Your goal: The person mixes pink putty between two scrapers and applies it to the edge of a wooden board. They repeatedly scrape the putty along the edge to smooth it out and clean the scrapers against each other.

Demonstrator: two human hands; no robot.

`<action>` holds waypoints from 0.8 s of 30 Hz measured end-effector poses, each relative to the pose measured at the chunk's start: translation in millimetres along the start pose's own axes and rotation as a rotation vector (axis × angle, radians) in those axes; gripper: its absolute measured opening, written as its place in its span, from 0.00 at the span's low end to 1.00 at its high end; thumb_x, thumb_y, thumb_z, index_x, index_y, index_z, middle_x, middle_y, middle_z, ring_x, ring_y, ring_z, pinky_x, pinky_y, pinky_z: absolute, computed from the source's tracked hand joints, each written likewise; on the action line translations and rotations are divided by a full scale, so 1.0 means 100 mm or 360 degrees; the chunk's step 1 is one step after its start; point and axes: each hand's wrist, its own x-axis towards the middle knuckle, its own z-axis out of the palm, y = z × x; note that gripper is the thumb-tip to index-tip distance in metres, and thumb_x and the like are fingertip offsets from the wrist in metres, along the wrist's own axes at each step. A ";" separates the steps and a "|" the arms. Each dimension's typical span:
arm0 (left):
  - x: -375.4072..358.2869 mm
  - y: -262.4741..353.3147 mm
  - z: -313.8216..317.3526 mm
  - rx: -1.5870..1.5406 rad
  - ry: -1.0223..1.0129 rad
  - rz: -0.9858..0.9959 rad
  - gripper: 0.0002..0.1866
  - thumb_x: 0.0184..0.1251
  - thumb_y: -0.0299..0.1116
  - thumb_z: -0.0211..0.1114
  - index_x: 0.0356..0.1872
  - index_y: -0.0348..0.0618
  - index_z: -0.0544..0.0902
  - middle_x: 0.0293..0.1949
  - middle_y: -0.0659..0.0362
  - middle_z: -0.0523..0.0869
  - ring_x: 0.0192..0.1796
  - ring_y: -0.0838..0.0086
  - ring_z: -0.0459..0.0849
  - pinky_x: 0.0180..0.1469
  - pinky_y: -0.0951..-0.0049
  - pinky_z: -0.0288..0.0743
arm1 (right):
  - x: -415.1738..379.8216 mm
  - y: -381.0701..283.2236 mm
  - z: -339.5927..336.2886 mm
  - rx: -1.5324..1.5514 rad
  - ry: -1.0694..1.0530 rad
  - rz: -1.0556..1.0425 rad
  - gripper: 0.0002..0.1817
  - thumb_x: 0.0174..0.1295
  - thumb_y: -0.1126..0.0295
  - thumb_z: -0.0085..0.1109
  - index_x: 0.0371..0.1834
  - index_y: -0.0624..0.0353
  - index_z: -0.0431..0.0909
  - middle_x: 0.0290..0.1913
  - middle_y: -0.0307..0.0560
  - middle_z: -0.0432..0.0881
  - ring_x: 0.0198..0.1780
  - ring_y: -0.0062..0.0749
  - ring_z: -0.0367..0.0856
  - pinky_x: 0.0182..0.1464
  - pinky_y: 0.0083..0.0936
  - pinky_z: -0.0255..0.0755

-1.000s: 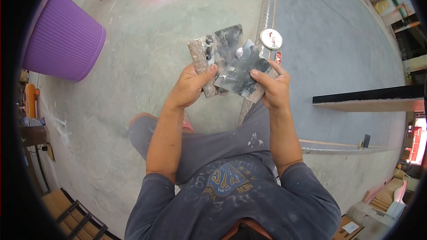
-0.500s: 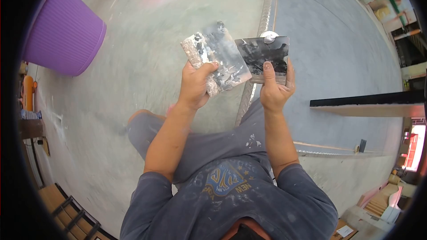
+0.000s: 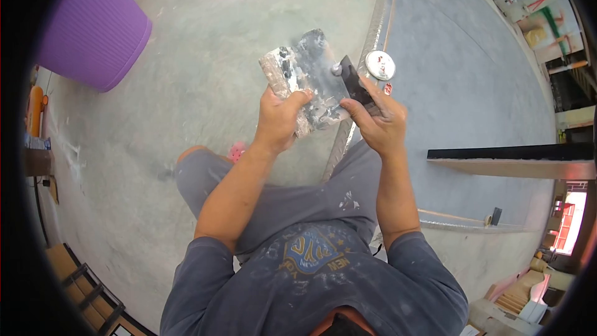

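My left hand [image 3: 281, 117] is closed around the thick, worn edge of a wide putty scraper [image 3: 324, 84]. Its blade is smeared with white and dark filler, and my thumb presses on its face. In my right hand [image 3: 380, 118] is a smaller black scraper [image 3: 356, 79], tilted nearly edge-on and gripped between thumb and fingers. A grey-white dab of putty [image 3: 336, 69] sits at that scraper's far corner, against or very close to the wide blade. Just beyond my right hand, a round white lid or tin [image 3: 380, 65] stands on the grey surface.
A purple ribbed bin [image 3: 102, 25] stands at upper left. A black-topped board [image 3: 510, 160] juts in from the right. A metal strip [image 3: 375, 31] borders the grey surface [image 3: 454, 43]. Near its lower edge lies a small dark block [image 3: 496, 216]. Shelving clutter lines the far right.
My right hand has turned the black scraper from face-on to nearly edge-on, bringing its putty to the wide blade. The round white lid or tin behind it now shows fully. My left hand has barely moved.
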 end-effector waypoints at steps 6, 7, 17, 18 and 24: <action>0.00 -0.01 -0.06 0.0156 -0.0010 -0.0004 0.16 0.57 0.16 0.55 0.48 0.33 0.73 0.43 0.56 0.81 0.41 0.74 0.82 0.44 0.71 0.80 | 0.00 -0.05 -0.13 -0.0084 -0.0336 0.0253 0.23 0.50 0.71 0.72 0.51 0.64 0.79 0.36 0.45 0.85 0.32 0.18 0.80 0.36 0.17 0.73; 0.00 -0.03 -0.07 0.0192 -0.0010 0.0005 0.16 0.57 0.16 0.55 0.48 0.33 0.74 0.42 0.56 0.81 0.41 0.74 0.82 0.44 0.71 0.80 | 0.00 -0.07 -0.18 -0.0007 -0.0438 0.0396 0.24 0.48 0.70 0.73 0.50 0.64 0.79 0.37 0.45 0.85 0.35 0.19 0.79 0.38 0.18 0.73; 0.04 0.18 -0.27 0.0095 0.0072 -0.0010 0.19 0.60 0.26 0.55 0.53 0.30 0.71 0.45 0.51 0.82 0.45 0.65 0.84 0.50 0.65 0.79 | -0.72 1.38 -0.81 -0.0428 -0.0145 0.1180 0.17 0.44 0.76 0.65 0.41 0.61 0.78 0.37 0.46 0.83 0.41 0.30 0.81 0.44 0.26 0.73; 0.01 0.16 -0.27 0.0073 0.0107 -0.0015 0.20 0.60 0.26 0.55 0.53 0.30 0.71 0.45 0.51 0.82 0.46 0.65 0.84 0.51 0.64 0.79 | -0.79 1.67 -0.94 -0.0609 -0.0102 0.1117 0.17 0.45 0.75 0.64 0.41 0.61 0.79 0.37 0.50 0.84 0.40 0.36 0.82 0.44 0.29 0.74; -0.06 0.13 -0.30 0.0106 0.0300 -0.0101 0.26 0.57 0.25 0.55 0.58 0.28 0.64 0.48 0.47 0.78 0.48 0.64 0.82 0.49 0.66 0.79 | -0.74 2.63 -1.17 -0.1224 -0.0337 0.1320 0.19 0.44 0.72 0.55 0.43 0.56 0.80 0.38 0.58 0.83 0.43 0.53 0.82 0.45 0.38 0.75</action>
